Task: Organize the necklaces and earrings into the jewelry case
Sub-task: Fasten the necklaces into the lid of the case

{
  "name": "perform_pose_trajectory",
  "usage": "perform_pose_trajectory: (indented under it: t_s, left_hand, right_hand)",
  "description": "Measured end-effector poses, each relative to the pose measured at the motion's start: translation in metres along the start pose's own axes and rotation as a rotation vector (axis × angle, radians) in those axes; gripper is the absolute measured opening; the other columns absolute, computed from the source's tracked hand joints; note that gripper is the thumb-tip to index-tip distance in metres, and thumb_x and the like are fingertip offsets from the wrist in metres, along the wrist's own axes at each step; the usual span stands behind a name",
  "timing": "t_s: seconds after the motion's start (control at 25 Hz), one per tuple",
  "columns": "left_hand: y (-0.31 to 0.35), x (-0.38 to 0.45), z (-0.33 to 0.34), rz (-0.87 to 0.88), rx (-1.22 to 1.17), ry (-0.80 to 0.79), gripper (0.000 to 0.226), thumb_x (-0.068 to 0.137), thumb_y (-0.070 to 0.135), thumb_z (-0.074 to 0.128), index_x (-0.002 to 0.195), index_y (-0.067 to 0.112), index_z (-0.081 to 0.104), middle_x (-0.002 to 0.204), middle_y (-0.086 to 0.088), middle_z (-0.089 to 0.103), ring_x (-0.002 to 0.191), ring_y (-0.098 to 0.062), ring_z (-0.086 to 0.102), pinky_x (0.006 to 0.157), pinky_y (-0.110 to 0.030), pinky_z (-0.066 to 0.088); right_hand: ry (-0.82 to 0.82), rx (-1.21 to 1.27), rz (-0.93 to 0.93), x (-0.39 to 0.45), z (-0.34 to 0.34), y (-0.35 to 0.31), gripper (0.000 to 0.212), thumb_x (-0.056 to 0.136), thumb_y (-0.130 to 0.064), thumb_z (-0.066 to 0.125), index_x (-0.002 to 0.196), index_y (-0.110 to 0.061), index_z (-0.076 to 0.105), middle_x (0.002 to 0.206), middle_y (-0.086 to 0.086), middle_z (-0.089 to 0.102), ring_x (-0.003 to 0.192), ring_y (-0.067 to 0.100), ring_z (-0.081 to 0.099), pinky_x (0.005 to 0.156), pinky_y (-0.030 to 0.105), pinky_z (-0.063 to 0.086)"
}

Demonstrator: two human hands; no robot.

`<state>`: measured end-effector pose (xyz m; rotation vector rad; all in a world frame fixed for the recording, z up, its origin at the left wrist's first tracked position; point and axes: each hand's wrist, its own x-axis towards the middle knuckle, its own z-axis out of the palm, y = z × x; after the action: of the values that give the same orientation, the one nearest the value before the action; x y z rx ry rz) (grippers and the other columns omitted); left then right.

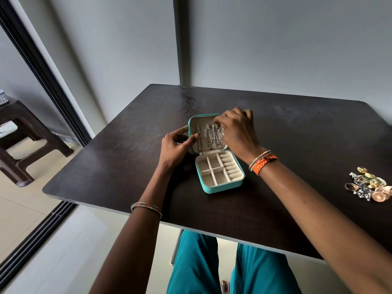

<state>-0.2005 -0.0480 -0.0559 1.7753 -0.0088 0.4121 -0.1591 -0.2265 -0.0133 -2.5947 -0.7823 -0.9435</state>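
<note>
We see a teal jewelry case [220,183] lying open near the middle of a dark table [307,134], its lid [194,120] propped upright at the far side and its cream tray of small compartments facing us. Several silver necklaces [212,135] hang down the inside of the lid. Our left hand [177,145] grips the left edge of the lid, thumb behind it and a fingertip pressed on the lining beside the leftmost chain. Our right hand [237,130] reaches over the top right of the lid with fingers curled, pinching the upper ends of the necklaces. A heap of earrings [369,186] sits well apart at the table's right edge, and a brown stool [27,143] stands on the floor to the left
</note>
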Motion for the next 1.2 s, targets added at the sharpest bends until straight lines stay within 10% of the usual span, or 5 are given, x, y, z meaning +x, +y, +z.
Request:
perform_pose_trajectory:
  t_s: [0.32,1.2]
  left_hand:
    - [0.005,-0.002,0.001,-0.022,0.047,0.024,0.043,0.083,0.03,0.072,0.124,0.019,0.063,0.081,0.003,0.073,0.068,0.003,0.065,0.06,-0.025,0.057]
    - [0.001,-0.002,0.0,-0.041,0.039,0.013,0.044,0.083,0.03,0.071,0.124,0.016,0.063,0.084,-0.002,0.075,0.072,-0.007,0.067,0.065,-0.036,0.057]
  right_hand:
    - [-0.088,0.009,0.178,-0.042,-0.003,-0.005,0.044,0.066,0.011,0.055,0.09,-0.02,0.075,0.126,0.01,0.055,0.118,0.031,0.041,0.086,0.038,0.025]
    - [-0.125,-0.015,0.299,-0.038,-0.011,-0.01,0.039,0.075,-0.002,0.054,0.1,-0.025,0.073,0.14,0.011,0.046,0.129,0.03,0.034,0.098,0.044,0.024]
